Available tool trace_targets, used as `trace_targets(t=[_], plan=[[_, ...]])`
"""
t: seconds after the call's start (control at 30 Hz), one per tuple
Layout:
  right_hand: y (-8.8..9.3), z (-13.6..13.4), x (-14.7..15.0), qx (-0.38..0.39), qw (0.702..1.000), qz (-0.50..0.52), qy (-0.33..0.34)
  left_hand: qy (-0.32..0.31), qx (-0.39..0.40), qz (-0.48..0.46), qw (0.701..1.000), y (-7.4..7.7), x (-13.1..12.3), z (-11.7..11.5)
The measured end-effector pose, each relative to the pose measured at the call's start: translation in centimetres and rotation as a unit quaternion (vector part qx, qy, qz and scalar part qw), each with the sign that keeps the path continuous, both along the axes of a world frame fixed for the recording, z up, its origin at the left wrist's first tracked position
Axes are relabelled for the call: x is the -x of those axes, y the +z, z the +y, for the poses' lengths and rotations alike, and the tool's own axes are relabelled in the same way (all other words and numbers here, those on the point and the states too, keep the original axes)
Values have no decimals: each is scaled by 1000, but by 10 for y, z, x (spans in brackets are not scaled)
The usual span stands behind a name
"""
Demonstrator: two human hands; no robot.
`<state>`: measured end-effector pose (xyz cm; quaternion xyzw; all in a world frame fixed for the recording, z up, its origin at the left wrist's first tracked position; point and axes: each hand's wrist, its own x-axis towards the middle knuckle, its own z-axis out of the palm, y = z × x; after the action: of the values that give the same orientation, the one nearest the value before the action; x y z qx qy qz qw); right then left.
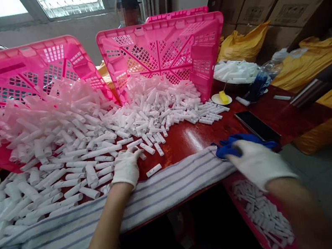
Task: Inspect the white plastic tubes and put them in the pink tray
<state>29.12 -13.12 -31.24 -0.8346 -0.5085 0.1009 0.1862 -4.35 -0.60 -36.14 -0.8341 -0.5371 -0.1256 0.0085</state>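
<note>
Head view: from where I stand, the left hand (126, 167) is gloved, its fingers bent low at the near edge of the tubes (75, 133); I can't tell whether they grip one. The heap spreads left of and beyond that hand, against pink baskets (159, 25). One loose tube (153, 170) lies just to its right. The right hand (257, 164) curls over a blue cloth (225, 148), its hold unclear, a phone (255, 124) just beyond.
</note>
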Motion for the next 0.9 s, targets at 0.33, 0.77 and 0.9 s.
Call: trace_targets(t=[0.33,0.77,0.9], plan=[[-39,149,156,105,962,91,234,153,129,-407,891,-2,-3,-27],[-30,86,107,-226,783,562,140,-35,44,-240,969,3,-70,-52],[-29,80,96,-242,782,562,120,4,116,-115,987,-7,-92,-54]])
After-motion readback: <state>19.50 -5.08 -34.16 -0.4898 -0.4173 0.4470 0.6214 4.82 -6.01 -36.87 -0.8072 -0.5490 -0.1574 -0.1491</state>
